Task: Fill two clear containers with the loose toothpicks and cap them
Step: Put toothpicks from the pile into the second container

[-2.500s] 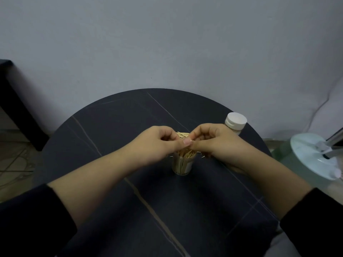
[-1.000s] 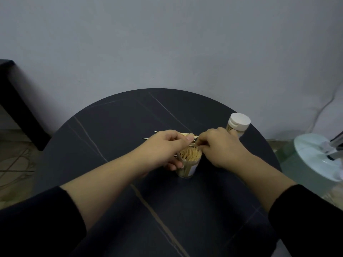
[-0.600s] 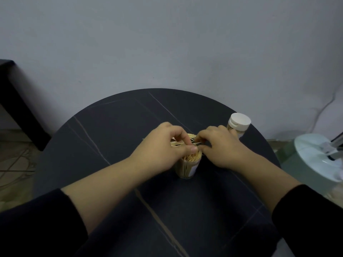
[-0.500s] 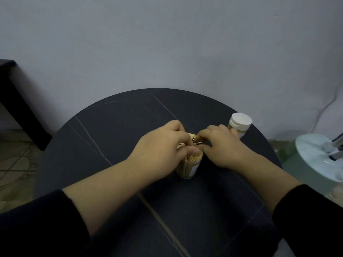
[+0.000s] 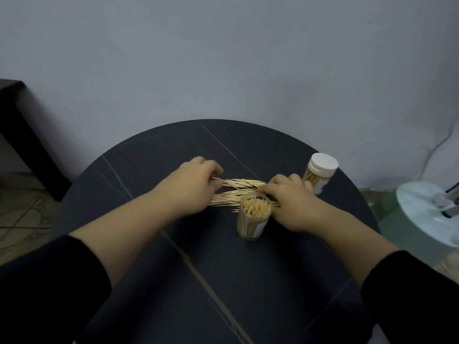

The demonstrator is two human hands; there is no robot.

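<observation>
Dark stone with pale veins makes up the round counter, which fills the lower half of the frame. Two black sleeves come in from the bottom corners, with bare forearms reaching toward the centre.

Nearest, just right of centre, an open clear container stands upright, packed to the rim with toothpicks on end and carrying a white label low on its side. The right hand lies just beside it on the right, knuckles up and fingers curled. Its fingertips are at the right end of the loose toothpicks. These lie flat on the counter in a rough sideways spread just behind the open container, whose rim hides part of their near edge.

The left hand sits left of centre, also knuckles up, with its fingers curled down over the left end of the spread. The two hands bracket the pile between them. I cannot tell whether either hand pinches any sticks, because the fingertips are hidden.

Farther back, at the counter's right edge, a second clear container of toothpicks stands with a white cap on, just beyond the right hand.

A white round base stands off the counter at the right edge of the frame. Dark furniture stands at the left, and a plain grey wall fills the top.
</observation>
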